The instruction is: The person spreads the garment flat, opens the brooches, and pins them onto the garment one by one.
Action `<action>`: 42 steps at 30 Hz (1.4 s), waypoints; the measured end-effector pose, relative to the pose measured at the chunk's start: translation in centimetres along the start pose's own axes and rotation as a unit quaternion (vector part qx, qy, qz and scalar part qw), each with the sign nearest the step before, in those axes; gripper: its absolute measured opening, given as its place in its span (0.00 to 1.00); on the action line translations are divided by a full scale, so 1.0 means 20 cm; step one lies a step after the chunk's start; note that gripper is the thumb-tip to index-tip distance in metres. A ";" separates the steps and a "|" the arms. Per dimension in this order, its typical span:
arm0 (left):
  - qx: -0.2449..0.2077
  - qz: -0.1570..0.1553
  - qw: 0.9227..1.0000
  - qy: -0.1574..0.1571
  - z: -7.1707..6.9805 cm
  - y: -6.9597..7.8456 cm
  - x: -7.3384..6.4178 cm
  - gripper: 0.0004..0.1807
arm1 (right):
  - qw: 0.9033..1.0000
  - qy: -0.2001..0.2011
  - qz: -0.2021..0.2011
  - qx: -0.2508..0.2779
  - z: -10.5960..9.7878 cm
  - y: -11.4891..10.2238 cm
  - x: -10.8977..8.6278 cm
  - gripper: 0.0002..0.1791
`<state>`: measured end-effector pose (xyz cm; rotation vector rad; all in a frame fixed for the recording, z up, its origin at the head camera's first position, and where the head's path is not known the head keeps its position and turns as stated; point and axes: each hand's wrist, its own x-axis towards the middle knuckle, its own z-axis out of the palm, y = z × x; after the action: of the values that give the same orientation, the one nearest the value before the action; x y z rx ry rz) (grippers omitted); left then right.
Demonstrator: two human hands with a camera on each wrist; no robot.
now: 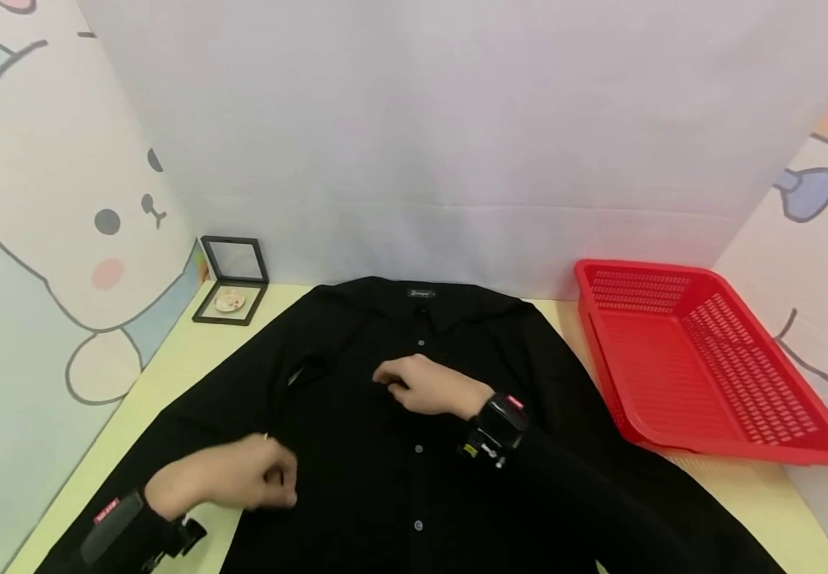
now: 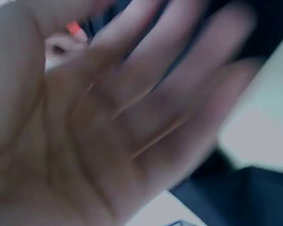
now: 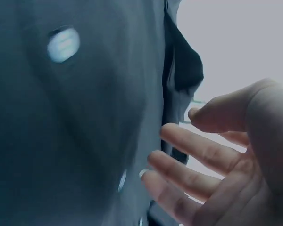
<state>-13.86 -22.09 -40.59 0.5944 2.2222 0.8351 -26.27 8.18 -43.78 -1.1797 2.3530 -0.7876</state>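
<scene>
A black button-up shirt [image 1: 356, 446] lies spread out face up on a pale yellow table [image 1: 163, 375], collar toward the back. My right hand [image 1: 417, 384] rests on the chest of the shirt by the button line. In the right wrist view its fingers [image 3: 198, 176] are loosely extended against the dark cloth [image 3: 61, 132], near a white button [image 3: 62, 44]. My left hand [image 1: 242, 477] hovers at the shirt's left side near the sleeve. The blurred left wrist view shows that left hand [image 2: 113, 117] with a bare palm and straight fingers, holding nothing.
A red plastic mesh basket [image 1: 737, 450] sits on the table at the right, close to the shirt's right sleeve. A small black-framed display case [image 1: 233, 279] stands open at the back left corner. Cartoon-printed panels wall in the table on both sides.
</scene>
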 end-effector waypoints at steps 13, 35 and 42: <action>0.244 -0.130 0.913 0.299 -0.28 -0.15 0.37 0.23 | 0.997 0.064 0.048 -0.011 -0.01 0.09 -0.43 0.14; 0.201 -0.072 0.970 0.116 -0.19 -0.13 0.52 0.44 | 0.994 0.021 0.108 -0.020 0.02 0.07 -0.44 0.18; 0.201 -0.107 0.969 0.095 -0.14 -0.06 0.53 0.47 | 0.989 -0.009 0.144 -0.030 0.02 0.06 -0.41 0.18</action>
<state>-23.18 -17.56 -44.40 0.4609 2.6015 0.3422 -22.10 15.25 -44.06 -0.8367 2.4722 -0.6087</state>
